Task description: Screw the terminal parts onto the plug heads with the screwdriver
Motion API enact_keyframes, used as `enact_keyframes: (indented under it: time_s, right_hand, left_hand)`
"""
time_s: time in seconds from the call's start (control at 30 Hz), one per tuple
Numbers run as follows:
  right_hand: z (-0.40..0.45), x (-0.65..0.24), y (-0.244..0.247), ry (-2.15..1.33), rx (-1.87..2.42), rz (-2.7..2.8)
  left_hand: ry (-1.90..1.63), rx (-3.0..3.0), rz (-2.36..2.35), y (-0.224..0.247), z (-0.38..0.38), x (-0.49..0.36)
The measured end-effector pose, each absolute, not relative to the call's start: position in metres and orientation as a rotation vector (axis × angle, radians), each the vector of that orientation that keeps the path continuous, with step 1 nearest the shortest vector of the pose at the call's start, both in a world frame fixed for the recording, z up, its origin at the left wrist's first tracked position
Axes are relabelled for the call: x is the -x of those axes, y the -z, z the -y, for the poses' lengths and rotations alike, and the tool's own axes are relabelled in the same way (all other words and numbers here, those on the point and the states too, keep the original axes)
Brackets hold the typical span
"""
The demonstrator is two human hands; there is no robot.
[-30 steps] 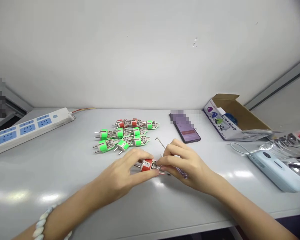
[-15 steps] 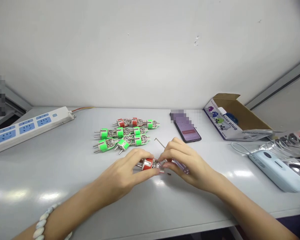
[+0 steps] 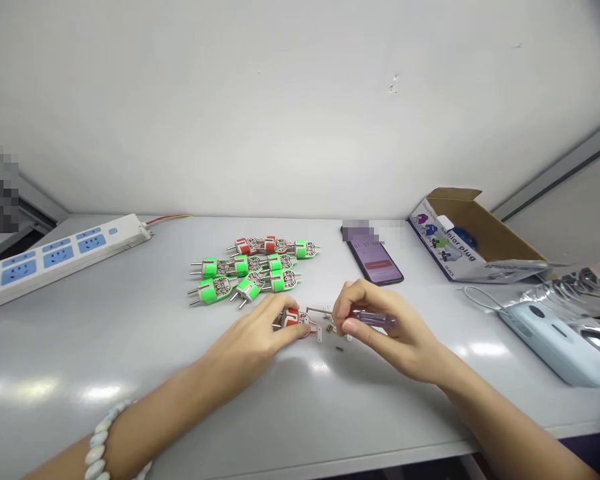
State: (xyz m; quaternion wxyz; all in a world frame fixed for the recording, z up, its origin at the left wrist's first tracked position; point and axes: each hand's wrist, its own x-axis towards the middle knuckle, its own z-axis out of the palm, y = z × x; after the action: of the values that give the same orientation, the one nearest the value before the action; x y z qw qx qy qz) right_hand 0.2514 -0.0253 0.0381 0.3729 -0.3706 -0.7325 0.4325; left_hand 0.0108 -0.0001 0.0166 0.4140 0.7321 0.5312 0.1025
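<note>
My left hand (image 3: 255,333) is closed on a red and white plug (image 3: 291,319), fingers along its far side and thumb on the near side. The plug lies on the table with its inside showing. In my right hand (image 3: 385,327) is a screwdriver (image 3: 373,318) with a clear purplish handle. Its thin shaft points left and its tip, which looks bent, is close by the plug; whether it touches cannot be made out. Small white strips (image 3: 319,333) and a small screw (image 3: 339,349) lie between and below my hands.
Several open green and red plugs (image 3: 247,265) lie in rows beyond my left hand. A phone (image 3: 375,257) lies behind my right hand. At right are an open cardboard box (image 3: 450,247) and a light blue device (image 3: 555,340); at left, a power strip (image 3: 63,257).
My right hand has drawn back to the right from the plug, and the screwdriver's shaft has swung round toward the plug. My left hand still holds the plug. Small parts now show between the hands.
</note>
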Motion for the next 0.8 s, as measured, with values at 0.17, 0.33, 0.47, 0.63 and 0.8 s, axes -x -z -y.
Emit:
enact_keyframes:
  time_s: [0.17,0.33,0.47,0.63,0.8]
  right_hand:
    - [0.025,-0.2503,-0.0406,-1.138,0.972,1.933]
    - [0.0255,-0.2506,-0.0394,-1.186,0.969,1.94]
    - [0.025,-0.2506,-0.0393,-1.204,0.973,1.932]
    - [0.0245,-0.2507,-0.0398,-1.232,0.995,1.913]
    - [0.0259,-0.2514,-0.0391,-1.271,1.019,1.864]
  left_hand:
    - [-0.256,-1.8,-1.37,-0.0224,0.0015,-0.013]
    - [-0.247,-1.762,-1.375,-0.0229,0.0018,-0.0138]
    - [-0.255,-1.76,-1.368,-0.0201,0.0013,-0.0125]
    - [-0.246,-1.776,-1.351,-0.0199,0.0008,-0.0119]
    - [-0.241,-1.742,-1.387,-0.0222,0.0017,-0.014]
